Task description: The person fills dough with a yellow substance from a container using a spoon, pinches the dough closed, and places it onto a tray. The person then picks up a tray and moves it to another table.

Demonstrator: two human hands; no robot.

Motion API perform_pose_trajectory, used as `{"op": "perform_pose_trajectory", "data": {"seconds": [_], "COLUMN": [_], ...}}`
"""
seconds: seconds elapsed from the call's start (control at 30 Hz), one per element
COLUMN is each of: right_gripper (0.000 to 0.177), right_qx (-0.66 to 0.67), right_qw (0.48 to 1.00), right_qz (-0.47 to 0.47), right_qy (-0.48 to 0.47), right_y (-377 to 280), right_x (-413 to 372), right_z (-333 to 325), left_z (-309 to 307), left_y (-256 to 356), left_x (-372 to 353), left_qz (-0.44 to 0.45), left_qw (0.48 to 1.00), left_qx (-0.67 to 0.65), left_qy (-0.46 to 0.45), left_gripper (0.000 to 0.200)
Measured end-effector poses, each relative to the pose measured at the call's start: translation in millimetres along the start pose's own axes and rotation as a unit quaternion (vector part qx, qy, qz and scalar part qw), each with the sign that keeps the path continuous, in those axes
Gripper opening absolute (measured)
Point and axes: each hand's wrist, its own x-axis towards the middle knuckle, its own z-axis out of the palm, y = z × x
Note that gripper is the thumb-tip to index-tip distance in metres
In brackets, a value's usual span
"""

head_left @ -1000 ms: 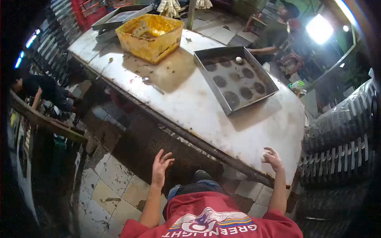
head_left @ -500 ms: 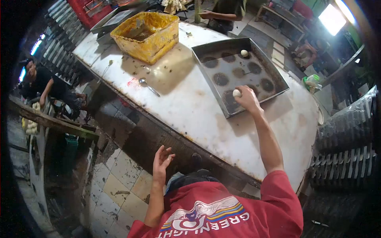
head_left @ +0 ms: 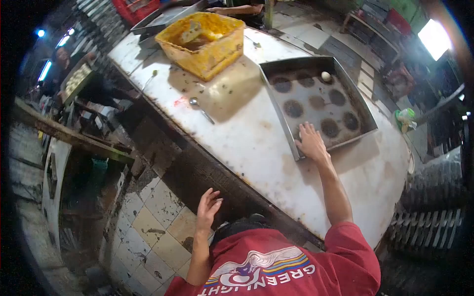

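Observation:
My right hand (head_left: 312, 141) lies palm down over the near corner of a square metal tray (head_left: 291, 129), its fingers stretched out. What may be under that palm is hidden. Dark round stains mark the bottom of the tray, and one white dough ball (head_left: 326, 76) sits near its far side. My left hand (head_left: 208, 207) hangs in front of the table's near edge, fingers loosely bent and apart, with nothing visible in it. Left of the tray, a metal spoon (head_left: 201, 109) rests on the white tabletop (head_left: 247, 143).
A smeared yellow tub (head_left: 217, 59) stands toward the table's far left, with another metal tray (head_left: 168, 17) behind it. At the left, a person holds a tray of pale dough balls (head_left: 78, 80). Another person's arm (head_left: 237, 10) shows beyond the table.
My right hand has gone from gripping a dough ball above the tray to lying flat at its corner; that ball is out of sight. The person at left has raised a tray of balls.

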Motion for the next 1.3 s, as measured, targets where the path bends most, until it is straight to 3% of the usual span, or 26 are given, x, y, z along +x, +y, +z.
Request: {"op": "perform_pose_trajectory", "data": {"seconds": [0.03,0.1,0.23,0.3,0.37,0.43,0.5,0.67,0.8,0.87,0.9,0.97,1.0,1.03,1.07,1.17,1.23,1.27,1.3], "right_gripper": [0.063,0.058,0.057,0.058,0.052,0.044,0.038,0.044,0.045,0.044,0.046,0.048,0.051,0.055,0.047,0.040,0.033,0.033,0.029], "right_qx": [0.000,0.038,0.173,0.140,0.036,0.020,-0.040,-0.034,-0.044,-0.020,-0.026,-0.060,-0.021,-0.034,-0.096,-0.081,-0.081,-0.077,-0.158], "right_qw": [1.000,0.969,0.958,0.970,0.964,0.958,0.936,0.934,0.924,0.945,0.942,0.934,0.930,0.924,0.921,0.929,0.819,0.819,0.785], "right_qz": [-0.013,0.020,0.037,0.060,0.088,0.182,0.188,0.174,0.095,0.143,0.160,0.132,0.132,0.103,0.155,0.145,0.042,0.036,0.044], "right_qy": [0.004,0.245,0.225,0.188,0.249,0.220,0.294,0.312,0.369,0.292,0.294,0.326,0.344,0.366,0.345,0.330,0.567,0.567,0.597], "right_y": [-3.4,-11.4,-56.5,-77.5,-98.0,-111.4,-119.5,-129.9,-122.7,-147.8,-176.0,-154.1,-174.3,-150.6,-157.7,-181.0,-215.2,-194.8,-144.5], "right_x": [-6.0,-4.2,11.5,31.2,44.0,55.3,56.3,46.5,34.2,17.9,5.6,17.7,8.5,22.9,24.0,17.1,10.7,24.6,49.2], "right_z": [2.1,4.1,-5.3,3.5,14.8,16.1,21.9,25.5,59.4,54.1,43.1,67.9,60.6,76.5,73.9,61.9,56.4,70.5,95.8], "left_z": [0.2,-4.5,-25.9,-38.5,-48.3,-73.0,-98.4,-182.8,-248.9,-277.6,-291.5,-316.5,-326.3,-336.4,-347.4,-370.7,-382.0,-385.4,-389.7], "left_y": [2.5,8.0,5.3,-2.4,0.6,-16.7,-19.9,-25.6,4.6,17.1,21.1,17.1,18.2,18.5,12.6,-2.0,2.0,5.4,0.5], "left_x": [1.9,4.6,8.0,7.6,0.7,-1.3,-4.5,0.9,8.9,10.5,9.6,8.2,8.4,10.3,13.1,20.0,20.5,21.5,27.2], "left_qz": [0.010,-0.001,-0.002,0.023,0.010,0.025,0.005,0.028,0.063,0.081,0.093,0.113,0.120,0.127,0.117,0.118,0.111,0.098,0.093], "left_qw": [1.000,1.000,1.000,1.000,1.000,0.999,1.000,0.999,0.998,0.996,0.995,0.991,0.992,0.992,0.993,0.991,0.987,0.985,0.984], "left_qx": [0.008,0.006,0.006,0.013,-0.016,-0.031,-0.031,-0.029,0.022,0.010,0.005,-0.026,-0.014,0.000,0.031,0.056,0.113,0.139,0.148], "left_qy": [-0.012,-0.005,0.009,-0.008,0.000,-0.005,0.001,-0.015,0.014,0.031,0.037,0.062,0.046,0.024,0.018,0.024,0.027,0.033,0.030], "left_gripper": [0.054,0.055,0.056,0.057,0.058,0.059,0.060,0.061,0.061,0.061,0.061,0.059,0.059,0.058,0.057,0.057,0.058,0.060,0.060]}}
